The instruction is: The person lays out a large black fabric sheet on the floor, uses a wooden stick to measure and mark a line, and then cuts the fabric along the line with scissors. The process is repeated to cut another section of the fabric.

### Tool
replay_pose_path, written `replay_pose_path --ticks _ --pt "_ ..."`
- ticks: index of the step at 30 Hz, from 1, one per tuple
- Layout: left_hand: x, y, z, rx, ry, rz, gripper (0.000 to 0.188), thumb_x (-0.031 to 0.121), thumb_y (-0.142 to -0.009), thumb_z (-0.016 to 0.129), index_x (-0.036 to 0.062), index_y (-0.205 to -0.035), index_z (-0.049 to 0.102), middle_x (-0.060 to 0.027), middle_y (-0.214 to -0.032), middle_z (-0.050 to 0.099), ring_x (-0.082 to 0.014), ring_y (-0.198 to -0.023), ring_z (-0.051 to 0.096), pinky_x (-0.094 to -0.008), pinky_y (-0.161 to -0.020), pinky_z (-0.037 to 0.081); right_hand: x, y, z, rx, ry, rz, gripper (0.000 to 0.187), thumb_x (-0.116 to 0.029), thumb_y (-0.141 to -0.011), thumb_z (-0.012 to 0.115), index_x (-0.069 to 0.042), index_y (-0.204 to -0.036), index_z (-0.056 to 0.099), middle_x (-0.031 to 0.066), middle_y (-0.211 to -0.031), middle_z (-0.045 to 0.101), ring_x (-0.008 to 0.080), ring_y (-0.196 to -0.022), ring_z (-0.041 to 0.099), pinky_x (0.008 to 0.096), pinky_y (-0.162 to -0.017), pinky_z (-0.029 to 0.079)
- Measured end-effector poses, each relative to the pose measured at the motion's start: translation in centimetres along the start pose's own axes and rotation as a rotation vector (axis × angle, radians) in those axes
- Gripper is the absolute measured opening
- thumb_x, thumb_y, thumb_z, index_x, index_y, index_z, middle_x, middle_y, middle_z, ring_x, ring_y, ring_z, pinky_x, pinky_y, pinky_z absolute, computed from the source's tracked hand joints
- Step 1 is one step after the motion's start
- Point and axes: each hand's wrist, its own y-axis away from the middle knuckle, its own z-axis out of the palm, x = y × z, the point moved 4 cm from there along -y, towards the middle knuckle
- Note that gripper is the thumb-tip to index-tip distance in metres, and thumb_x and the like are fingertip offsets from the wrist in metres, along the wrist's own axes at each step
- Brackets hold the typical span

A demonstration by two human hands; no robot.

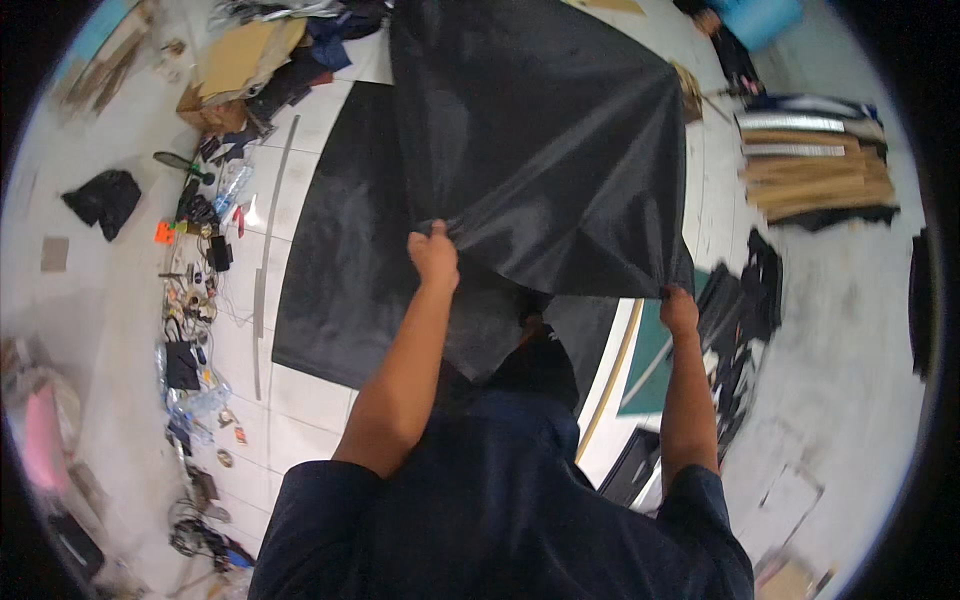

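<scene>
A large sheet of black fabric (540, 140) hangs lifted and creased in front of me, its near edge stretched between my hands. My left hand (435, 256) is closed on that edge toward the left, with folds fanning out from the grip. At the near right corner, my right hand (679, 311) pinches the same cloth. Beneath it, more black material (335, 230) lies flat on the white tiled floor. Whether the two layers are one piece I cannot tell, since the raised part hides where they meet.
Stacked brown and black material (815, 170) lies at the far right. A green mat (650, 365) and a long yellowish strip (608, 385) are by my right arm. Left, a grey strip (277, 210), small clutter (195, 290) and a cardboard box (210, 108) line the floor.
</scene>
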Motion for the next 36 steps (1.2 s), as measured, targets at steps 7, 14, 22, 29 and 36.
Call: replay_pose_path --ticks 7,14,22,29,36 --pt "-6.6 15.4 -14.7 -0.095 0.056 -0.356 0.024 0.012 -0.094 0.061 -0.0034 -0.103 0.046 -0.0165 -0.106 0.052 -0.0230 -0.090 0.053 -0.0389 -0.074 0.048 10.5 19.3 0.6 -0.163 0.078 0.136 0.038 -0.011 -0.081 0.053 -0.013 -0.117 0.063 0.0191 -0.109 0.066 0.0381 -0.102 0.063 0.0482 -0.088 0.051" --pt "-11.4 15.1 -18.8 -0.134 0.051 -0.287 0.031 0.015 -0.093 0.063 -0.0048 -0.106 0.043 -0.0165 -0.109 0.050 -0.0240 -0.089 0.053 -0.0383 -0.073 0.050 10.4 24.1 0.9 -0.062 0.094 0.068 0.036 -0.012 -0.081 0.054 -0.014 -0.116 0.064 0.0185 -0.105 0.067 0.0376 -0.097 0.065 0.0482 -0.086 0.052" --pt "-12.0 23.9 -27.6 -0.157 0.028 -0.086 0.023 0.014 -0.093 0.062 -0.0026 -0.093 0.046 -0.0132 -0.094 0.052 -0.0199 -0.082 0.055 -0.0347 -0.065 0.051 17.1 36.6 5.5 -0.038 -0.030 0.039 0.030 -0.011 -0.081 0.055 -0.012 -0.109 0.066 0.0182 -0.093 0.070 0.0405 -0.087 0.066 0.0493 -0.079 0.052" --pt "-14.8 35.3 -36.9 -0.186 0.004 0.141 0.025 0.009 -0.093 0.059 -0.0049 -0.113 0.053 -0.0138 -0.105 0.061 -0.0212 -0.083 0.061 -0.0304 -0.063 0.051 22.9 51.3 13.0 0.175 -0.152 -0.109 0.022 -0.007 -0.074 0.059 -0.012 -0.095 0.066 0.0195 -0.073 0.066 0.0374 -0.070 0.066 0.0486 -0.067 0.051" --pt "-17.9 44.3 -49.1 -0.157 0.049 0.122 0.024 0.007 -0.094 0.055 -0.0009 -0.117 0.055 -0.0109 -0.111 0.062 -0.0212 -0.092 0.062 -0.0348 -0.074 0.054 25.1 66.7 16.0 0.042 -0.220 -0.105 0.019 -0.007 -0.073 0.061 -0.010 -0.091 0.066 0.0179 -0.073 0.067 0.0367 -0.069 0.066 0.0480 -0.068 0.048"
